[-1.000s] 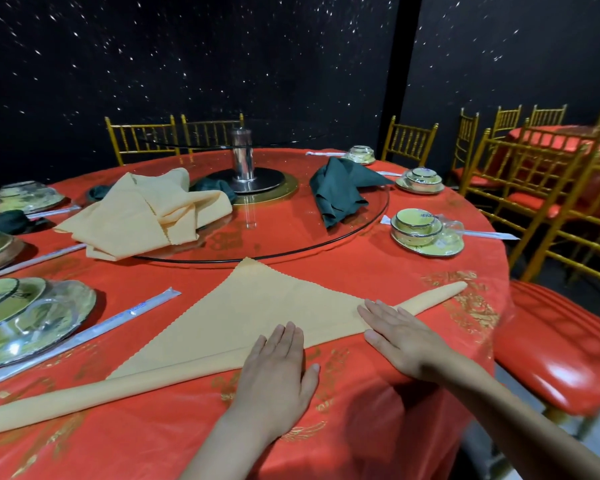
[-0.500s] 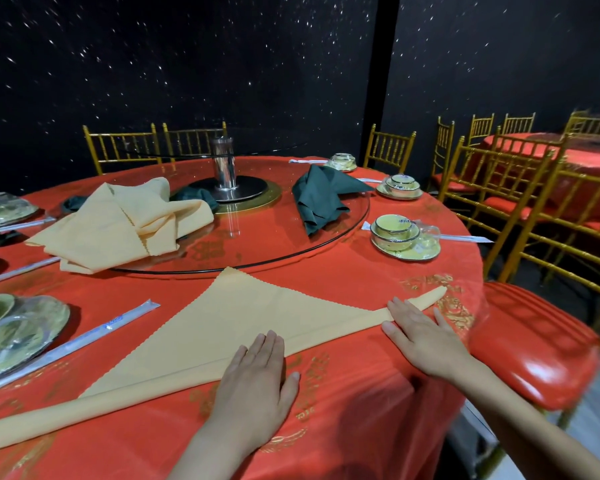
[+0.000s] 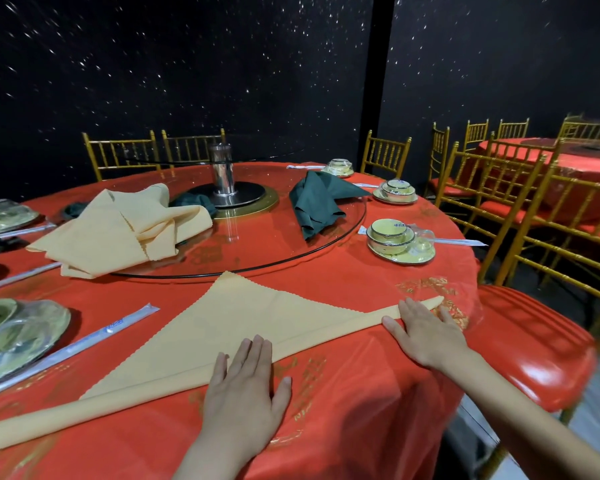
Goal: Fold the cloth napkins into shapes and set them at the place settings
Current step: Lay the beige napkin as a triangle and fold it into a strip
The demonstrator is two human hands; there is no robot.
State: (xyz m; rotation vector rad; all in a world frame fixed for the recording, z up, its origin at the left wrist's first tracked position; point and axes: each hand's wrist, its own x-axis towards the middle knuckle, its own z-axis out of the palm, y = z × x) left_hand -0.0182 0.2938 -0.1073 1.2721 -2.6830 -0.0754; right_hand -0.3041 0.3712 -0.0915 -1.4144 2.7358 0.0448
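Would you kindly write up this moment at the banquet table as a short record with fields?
work piece: yellow napkin, a triangle flat on the red tablecloth, near edge rolled into a long band
left: left hand flat, straight fingers across the band
right: right hand flat on the band near its right tip
waiting: loose yellow napkins and green napkin on the glass turntable
setting nearby: wrapped bowl set right of the turntable

The yellow napkin is matt woven cloth with a zigzag-cut edge. The red tablecloth has a slight sheen. The turntable is clear, glossy glass on a polished metal post. The red chair seat is shiny and smooth.
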